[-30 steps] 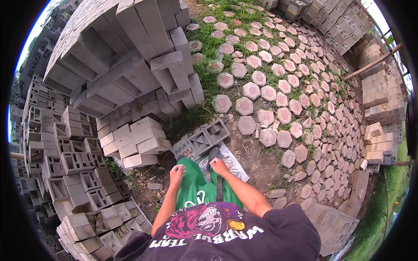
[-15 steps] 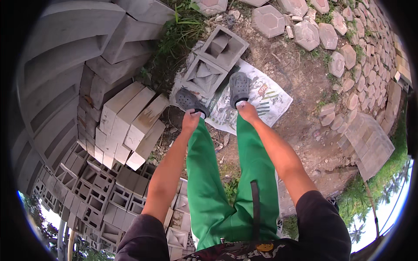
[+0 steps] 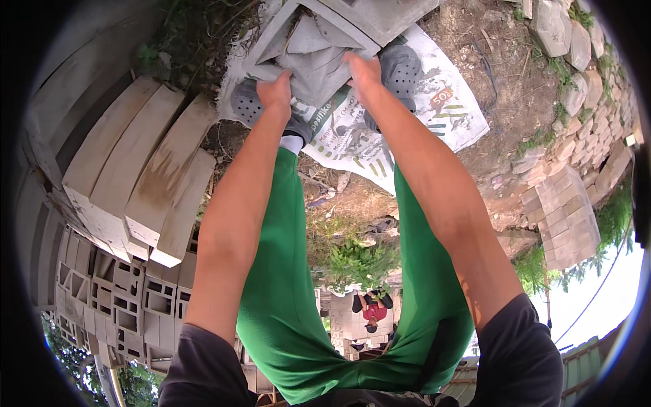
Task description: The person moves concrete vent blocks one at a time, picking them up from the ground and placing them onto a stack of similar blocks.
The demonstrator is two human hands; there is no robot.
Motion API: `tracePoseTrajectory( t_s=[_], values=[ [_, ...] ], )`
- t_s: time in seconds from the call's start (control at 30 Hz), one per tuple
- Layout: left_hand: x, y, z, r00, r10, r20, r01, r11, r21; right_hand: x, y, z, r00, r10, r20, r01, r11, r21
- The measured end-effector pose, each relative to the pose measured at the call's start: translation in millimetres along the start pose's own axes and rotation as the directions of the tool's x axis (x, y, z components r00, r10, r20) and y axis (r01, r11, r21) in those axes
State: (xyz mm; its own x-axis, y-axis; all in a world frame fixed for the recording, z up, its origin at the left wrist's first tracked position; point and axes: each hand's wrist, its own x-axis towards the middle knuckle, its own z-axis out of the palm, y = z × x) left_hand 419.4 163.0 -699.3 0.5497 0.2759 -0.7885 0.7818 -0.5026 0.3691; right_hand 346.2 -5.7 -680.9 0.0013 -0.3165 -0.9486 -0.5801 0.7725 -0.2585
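Note:
A grey concrete vent block with a recessed, angled centre lies between my feet. My left hand is closed on its left near side, and my right hand is closed on its right side. Some fingertips are hidden against the concrete. Directly beyond it, a second vent block is partly cut off by the top of the view. Beneath them is a flattened white printed sack. My grey clogs stand on either side, the left clog and the right clog.
Pale concrete slabs stand stacked at my left, with more hollow blocks piled behind. Hexagonal pavers lie at the far right, near a stack of paving bricks. Between my legs, a person in red shows in the distance.
I have bent lower, and my hands have gone from near my shins and ankles to the nearer vent block, gripping its sides. Blocks and sack now appear larger and higher in view.

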Motion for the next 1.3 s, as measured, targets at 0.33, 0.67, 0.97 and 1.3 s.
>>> tracePoseTrajectory(
  t_s=[0.33, 0.67, 0.97, 1.3],
  values=[
    [-19, 18, -4, 0.999, -0.034, 0.037, 0.031, 0.996, 0.087, 19, -1, -8, 0.996, 0.068, -0.052, -0.066, 0.997, 0.032],
    [-242, 94, -137, 0.937, 0.289, 0.198, -0.343, 0.874, 0.346, -231, -8, -91, 0.951, 0.264, -0.162, -0.237, 0.957, 0.169],
    [-592, 282, -365, 0.641, 0.481, 0.599, -0.727, 0.630, 0.273, -733, -18, -284, 0.928, -0.187, 0.324, -0.002, 0.864, 0.503],
    [-721, 343, -334, 0.100, 0.569, 0.816, -0.995, 0.046, 0.090, -701, -79, -311, 0.878, -0.477, -0.034, 0.415, 0.725, 0.550]
  ],
)
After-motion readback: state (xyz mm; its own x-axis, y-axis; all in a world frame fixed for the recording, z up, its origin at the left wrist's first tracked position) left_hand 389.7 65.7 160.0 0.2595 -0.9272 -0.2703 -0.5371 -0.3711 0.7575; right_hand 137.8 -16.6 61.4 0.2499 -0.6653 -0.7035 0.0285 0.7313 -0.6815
